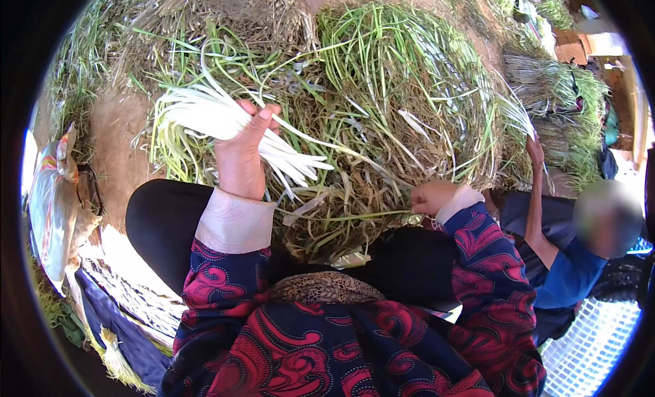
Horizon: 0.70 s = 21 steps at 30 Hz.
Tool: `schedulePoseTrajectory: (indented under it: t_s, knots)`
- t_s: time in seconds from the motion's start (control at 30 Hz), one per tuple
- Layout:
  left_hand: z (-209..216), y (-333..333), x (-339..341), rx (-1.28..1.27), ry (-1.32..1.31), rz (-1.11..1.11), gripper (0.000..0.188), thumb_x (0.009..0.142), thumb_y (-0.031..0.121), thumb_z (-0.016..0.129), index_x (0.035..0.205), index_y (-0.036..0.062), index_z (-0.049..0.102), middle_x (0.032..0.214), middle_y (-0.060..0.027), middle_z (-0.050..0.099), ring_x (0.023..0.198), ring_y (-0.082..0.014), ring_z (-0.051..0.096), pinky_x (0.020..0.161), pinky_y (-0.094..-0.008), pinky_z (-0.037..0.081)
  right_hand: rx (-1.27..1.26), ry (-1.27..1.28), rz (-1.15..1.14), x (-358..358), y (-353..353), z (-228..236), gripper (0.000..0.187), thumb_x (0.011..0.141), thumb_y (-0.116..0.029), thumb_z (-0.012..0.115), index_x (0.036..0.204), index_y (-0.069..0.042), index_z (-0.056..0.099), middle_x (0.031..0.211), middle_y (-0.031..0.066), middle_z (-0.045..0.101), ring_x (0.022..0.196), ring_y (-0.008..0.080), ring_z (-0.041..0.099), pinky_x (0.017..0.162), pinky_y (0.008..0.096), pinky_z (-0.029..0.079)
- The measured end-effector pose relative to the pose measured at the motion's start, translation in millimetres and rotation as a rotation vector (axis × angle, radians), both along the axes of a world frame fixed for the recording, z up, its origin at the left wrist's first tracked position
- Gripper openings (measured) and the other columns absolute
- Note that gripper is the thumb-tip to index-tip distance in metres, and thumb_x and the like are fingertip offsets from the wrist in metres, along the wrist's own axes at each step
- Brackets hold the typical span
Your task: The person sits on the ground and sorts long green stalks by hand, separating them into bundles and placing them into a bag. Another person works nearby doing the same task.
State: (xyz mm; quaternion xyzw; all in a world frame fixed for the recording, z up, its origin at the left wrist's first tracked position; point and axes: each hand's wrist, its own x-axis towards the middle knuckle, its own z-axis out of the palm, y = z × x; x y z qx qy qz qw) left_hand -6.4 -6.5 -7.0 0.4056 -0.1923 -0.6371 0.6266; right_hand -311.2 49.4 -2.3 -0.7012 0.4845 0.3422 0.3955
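My left hand (247,141) is closed round a bunch of slender spring onions (198,114), their white stems pointing right and their pale green leaves hanging to the left. One longer stalk (321,143) stretches from this hand down to my right hand (433,196). The right hand is closed, its fingers pinched at the stalk's lower end, which they partly hide. Under both hands spreads a heap of uncleaned green stalks (382,62) mixed with dry brown leaves and peelings (341,199).
A co-worker in a blue top (570,277) sits at the right, with a raised hand (534,151) holding more stalks. Tied bundles (559,90) are stacked behind. At the left hangs a plastic bag (51,213). A white mesh crate or sheet (590,349) lies lower right.
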Motion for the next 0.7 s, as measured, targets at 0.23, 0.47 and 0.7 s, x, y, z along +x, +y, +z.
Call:
schedulePoseTrajectory:
  t_s: [0.23, 0.47, 0.7]
  knots:
    - [-0.7, 8.0, -6.0, -0.033, 0.064, -0.188, 0.013, 0.075, 0.003, 0.056, 0.082, 0.0088, 0.047, 0.080, -0.0107, 0.057, 0.071, -0.0163, 0.054, 0.064, -0.0270, 0.043, -0.512, -0.787, -0.308, 78.5, -29.3, 42.2, 0.029, 0.082, -0.023, 0.046, 0.106, -0.007, 0.049, 0.098, 0.0121, 0.051, 0.078, 0.0243, 0.054, 0.068, 0.0316, 0.043]
    - [-0.2, 6.2, 0.2, -0.013, 0.024, -0.173, 0.015, 0.075, 0.004, 0.057, 0.083, 0.0106, 0.045, 0.086, -0.0088, 0.056, 0.076, -0.0166, 0.054, 0.064, -0.0260, 0.043, -0.156, -0.912, -0.427, 96.9, -34.8, 23.9, 0.023, 0.081, -0.026, 0.050, 0.089, -0.006, 0.056, 0.072, 0.0088, 0.056, 0.065, 0.0205, 0.053, 0.061, 0.0291, 0.042]
    - [-10.9, 32.3, -29.1, 0.036, 0.032, -0.242, 0.020, 0.069, -0.007, 0.059, 0.081, 0.0047, 0.048, 0.080, -0.0119, 0.059, 0.069, -0.0169, 0.057, 0.061, -0.0261, 0.046, -0.409, -0.787, -0.384, 108.7, -38.0, 30.2, 0.018, 0.079, -0.023, 0.054, 0.079, -0.005, 0.056, 0.070, 0.0086, 0.054, 0.063, 0.0192, 0.052, 0.058, 0.0276, 0.041]
